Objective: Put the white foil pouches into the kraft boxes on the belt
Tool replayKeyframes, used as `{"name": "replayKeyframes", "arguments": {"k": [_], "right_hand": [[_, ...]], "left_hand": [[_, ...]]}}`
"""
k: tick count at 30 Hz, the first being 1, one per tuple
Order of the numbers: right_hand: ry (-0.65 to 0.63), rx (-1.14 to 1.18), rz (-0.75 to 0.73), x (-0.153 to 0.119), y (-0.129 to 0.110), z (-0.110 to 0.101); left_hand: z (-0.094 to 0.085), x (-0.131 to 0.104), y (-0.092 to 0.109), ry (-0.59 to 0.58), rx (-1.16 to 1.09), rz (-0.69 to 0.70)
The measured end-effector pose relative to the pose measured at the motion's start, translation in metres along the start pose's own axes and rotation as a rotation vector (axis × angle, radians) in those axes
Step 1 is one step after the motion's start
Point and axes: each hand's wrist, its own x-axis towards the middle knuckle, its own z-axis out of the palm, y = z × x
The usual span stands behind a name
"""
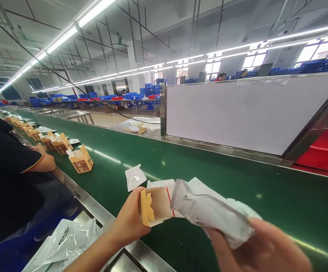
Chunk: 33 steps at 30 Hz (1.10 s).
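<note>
Blurred at the bottom edge, the right hand (262, 245) is closed around a white plastic pouch (212, 211), whose far end meets the open mouth of a small cardboard box (155, 206). That box is clamped in the left hand (130, 219), fingers wrapped around its near side, a brown flap sticking out toward the camera. Both are held just above the green conveyor belt (237, 181). On the belt just behind the box lie two more white pouches, one flat pouch (135, 176) a little to the left. Farther left along the belt stands an open brown carton (81, 160), with a row of similar cartons behind it. A co-worker's arm (41, 162) rests at the belt's steel edge. More plastic bags (64, 241) lie below the left forearm. A white panel (246, 113) stands beyond the belt.
</note>
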Motion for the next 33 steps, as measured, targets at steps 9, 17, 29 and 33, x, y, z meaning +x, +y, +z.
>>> {"name": "replayKeyframes", "arguments": {"k": [9, 17, 29, 33], "right_hand": [[-0.337, -0.178, -0.523, 0.003, -0.008, -0.001], [-1.035, 0.308, 0.016, 0.009, -0.005, -0.018], [-0.629, -0.304, -0.101, 0.000, 0.028, -0.077], [-0.575, -0.509, -0.221, -0.012, 0.093, -0.154]], "left_hand": [[0.046, -0.035, 0.022, 0.397, 0.304, 0.207], [0.087, -0.039, 0.046, 0.326, 0.376, 0.477], [0.130, -0.054, 0.043, -0.150, 0.131, 0.165], [0.087, -0.050, 0.049, -0.348, 0.115, -0.055]]}}
